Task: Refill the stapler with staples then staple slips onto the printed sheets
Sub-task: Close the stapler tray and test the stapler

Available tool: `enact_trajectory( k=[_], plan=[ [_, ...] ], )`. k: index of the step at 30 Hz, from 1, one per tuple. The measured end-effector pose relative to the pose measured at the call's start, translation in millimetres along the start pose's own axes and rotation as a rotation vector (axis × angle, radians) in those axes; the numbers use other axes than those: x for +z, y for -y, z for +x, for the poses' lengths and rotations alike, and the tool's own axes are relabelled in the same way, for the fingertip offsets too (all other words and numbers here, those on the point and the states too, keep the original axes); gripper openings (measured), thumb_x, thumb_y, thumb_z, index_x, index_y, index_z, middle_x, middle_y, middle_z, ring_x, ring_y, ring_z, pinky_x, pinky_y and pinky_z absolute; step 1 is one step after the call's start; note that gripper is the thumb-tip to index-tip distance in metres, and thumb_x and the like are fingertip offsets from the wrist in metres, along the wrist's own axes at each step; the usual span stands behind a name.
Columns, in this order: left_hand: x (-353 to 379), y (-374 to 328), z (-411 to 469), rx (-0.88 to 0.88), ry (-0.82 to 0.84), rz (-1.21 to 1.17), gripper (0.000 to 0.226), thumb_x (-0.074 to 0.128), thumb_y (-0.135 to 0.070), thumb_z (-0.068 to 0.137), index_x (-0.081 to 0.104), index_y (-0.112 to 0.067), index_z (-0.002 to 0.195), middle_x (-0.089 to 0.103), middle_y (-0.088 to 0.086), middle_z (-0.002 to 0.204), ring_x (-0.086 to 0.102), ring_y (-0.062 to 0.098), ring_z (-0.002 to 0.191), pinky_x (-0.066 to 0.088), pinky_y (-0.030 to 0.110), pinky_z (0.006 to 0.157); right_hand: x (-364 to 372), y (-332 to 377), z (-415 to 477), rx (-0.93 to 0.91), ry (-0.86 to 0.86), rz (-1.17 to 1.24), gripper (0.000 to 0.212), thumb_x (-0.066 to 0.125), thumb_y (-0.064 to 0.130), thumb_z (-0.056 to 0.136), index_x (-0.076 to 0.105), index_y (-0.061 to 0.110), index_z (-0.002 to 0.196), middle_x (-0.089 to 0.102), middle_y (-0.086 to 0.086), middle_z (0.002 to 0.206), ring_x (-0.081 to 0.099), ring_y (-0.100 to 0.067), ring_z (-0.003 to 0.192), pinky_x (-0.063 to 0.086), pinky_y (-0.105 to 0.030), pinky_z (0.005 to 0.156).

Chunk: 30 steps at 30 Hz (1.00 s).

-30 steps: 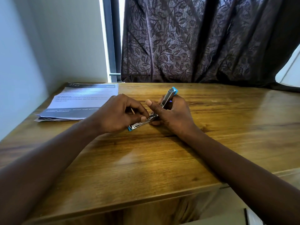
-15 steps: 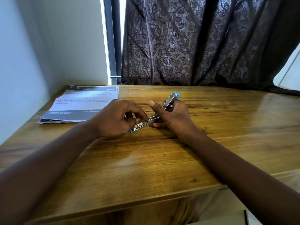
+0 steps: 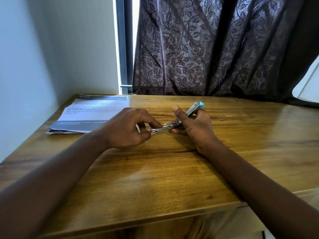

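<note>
A small metal stapler [image 3: 193, 109] with blue ends is swung wide open over the middle of the wooden table [image 3: 155, 173]. My right hand [image 3: 191, 125] grips its hinge, the upper arm pointing up and to the right. My left hand [image 3: 127, 128] pinches the near end of the lower staple channel [image 3: 161, 128] between thumb and fingers. Whether a strip of staples lies under those fingers I cannot tell. A stack of printed sheets [image 3: 91, 114] lies at the table's far left corner. No slips are in view.
A dark patterned curtain [image 3: 215, 49] hangs behind the table's far edge. A white wall [image 3: 34, 57] runs along the left side. The table's near edge [image 3: 138, 223] lies just under my forearms.
My left-hand fingers have slid along the lower channel toward its near end. The blue tip there is now covered. My right hand keeps its hold on the open stapler.
</note>
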State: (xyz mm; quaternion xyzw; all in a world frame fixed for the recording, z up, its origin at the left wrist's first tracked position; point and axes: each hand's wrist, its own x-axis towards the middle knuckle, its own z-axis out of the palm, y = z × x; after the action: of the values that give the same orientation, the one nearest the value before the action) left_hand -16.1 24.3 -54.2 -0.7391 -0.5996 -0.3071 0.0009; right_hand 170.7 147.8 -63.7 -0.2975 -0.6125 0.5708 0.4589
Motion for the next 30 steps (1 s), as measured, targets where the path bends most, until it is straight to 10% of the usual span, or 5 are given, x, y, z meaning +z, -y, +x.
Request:
enact_trajectory(
  k=[14,30],
  plan=[
    [10.1,-0.8,-0.3,-0.221,-0.133,-0.258,0.023,0.083,-0.007,0.079,0.076,-0.022,0.094,0.076,-0.005,0.085,0.074,0.01,0.069,0.058,0.022,0.065,-2.3,2.1,-5.7,0.028,0.058,0.048,0.04,0.08,0.031,0.083,0.059,0.002,0.101,0.072,-0.025,0.092,0.075,-0.03,0.079,0.062,-0.034,0.061],
    [11.8,-7.0,3.4,-0.085,-0.245,-0.186,0.017,0.082,-0.013,0.082,0.074,-0.023,0.092,0.074,-0.011,0.082,0.068,0.007,0.072,0.053,0.015,0.064,-9.8,-2.6,-5.4,-0.035,0.301,-0.143,0.016,0.084,0.016,0.077,0.073,0.007,0.085,0.067,-0.004,0.07,0.061,-0.013,0.064,0.05,-0.021,0.059]
  ],
)
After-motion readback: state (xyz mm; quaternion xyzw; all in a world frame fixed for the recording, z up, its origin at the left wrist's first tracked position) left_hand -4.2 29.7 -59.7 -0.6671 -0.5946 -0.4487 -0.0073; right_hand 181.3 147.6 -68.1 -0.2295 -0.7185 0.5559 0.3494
